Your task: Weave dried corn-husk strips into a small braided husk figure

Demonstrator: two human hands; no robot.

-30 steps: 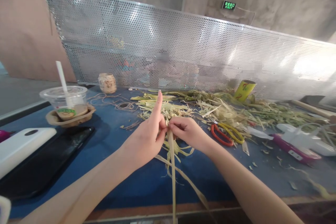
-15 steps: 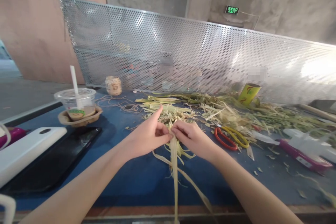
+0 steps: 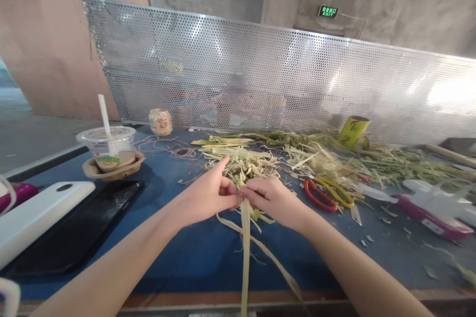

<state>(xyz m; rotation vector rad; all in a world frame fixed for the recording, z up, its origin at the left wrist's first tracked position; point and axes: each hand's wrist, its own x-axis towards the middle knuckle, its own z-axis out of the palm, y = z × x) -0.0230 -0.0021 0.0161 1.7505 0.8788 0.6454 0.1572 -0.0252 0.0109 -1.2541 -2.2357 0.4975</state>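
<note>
Both my hands meet over the middle of the table, pinching the top of a long, pale flat strip of dried plant leaf point(image 3: 246, 247). My left hand point(image 3: 210, 193) is closed at the fingertips, its thumb raised. From the other side, my right hand point(image 3: 271, 198) presses thumb and fingers onto the same spot. The strip hangs down past the table's front edge. Another thin curled strip point(image 3: 273, 260) trails beneath it to the right. Just beyond my fingers lies a braided-looking bundle of dried plant point(image 3: 253, 164); whether the strip joins it is hidden by my hands.
Red and yellow-handled scissors point(image 3: 329, 194), a purple and white glue gun point(image 3: 433, 218) and dry stalks point(image 3: 394, 161) lie right. A lidded cup point(image 3: 107, 141), a black tablet-like slab point(image 3: 78, 230) and twine point(image 3: 167, 146) lie left. A perforated metal screen point(image 3: 208, 69) stands behind.
The hanging strip's lower end has swung slightly left. My right hand has shifted a little, its fingers lying flatter at the pinch. My left hand keeps nearly the same pose.
</note>
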